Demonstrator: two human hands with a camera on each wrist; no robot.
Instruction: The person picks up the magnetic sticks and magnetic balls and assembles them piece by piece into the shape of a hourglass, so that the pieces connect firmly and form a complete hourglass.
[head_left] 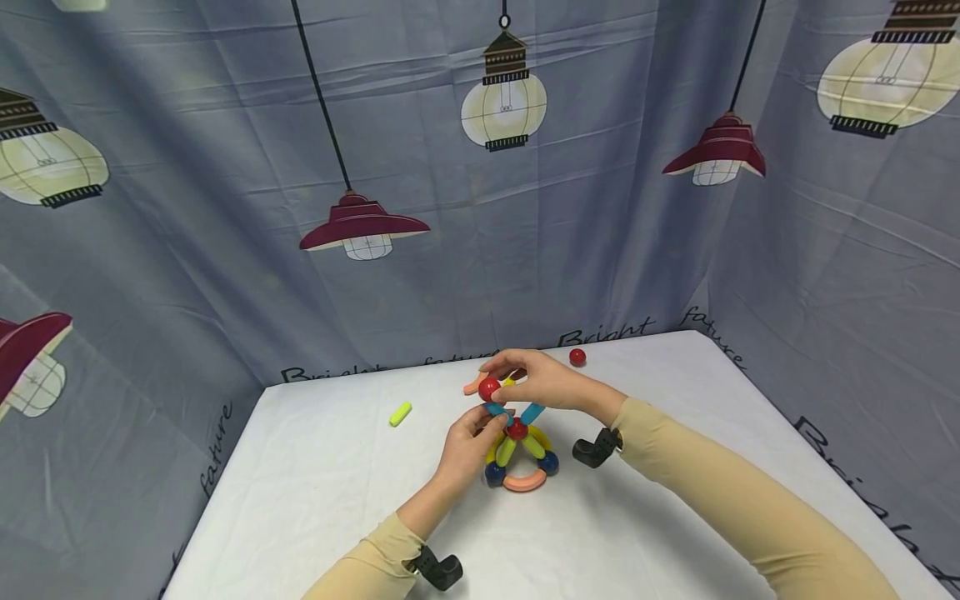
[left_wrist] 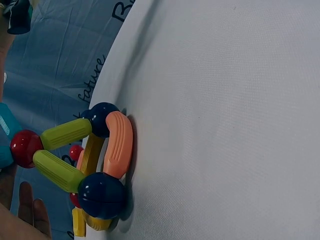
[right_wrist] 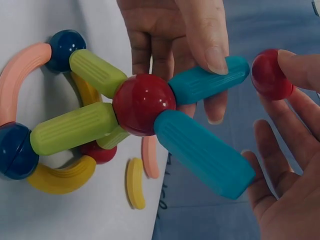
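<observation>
A construction of rods and balls stands on the table. Its base ring has dark blue balls (left_wrist: 101, 195), an orange curved piece (left_wrist: 119, 145) and yellow curved pieces (right_wrist: 62, 175). Green rods (right_wrist: 75, 127) slant up from it to a central red ball (right_wrist: 144, 105), from which two light blue rods fan upward. My left hand (head_left: 468, 446) pinches one light blue rod (right_wrist: 210, 80) between thumb and fingers. At that rod's tip, my right hand (head_left: 551, 382) pinches a loose red ball (right_wrist: 272, 75); whether they touch I cannot tell. The other light blue rod (right_wrist: 205, 155) has a bare end.
On the white table (head_left: 322, 492), a yellow-green rod (head_left: 401, 414) lies left of the construction. Another red ball (head_left: 577, 357) sits near the back edge. Behind the hands lie an orange curved piece (right_wrist: 150, 157) and a yellow curved piece (right_wrist: 135, 183). Curtains (head_left: 420, 300) surround the table.
</observation>
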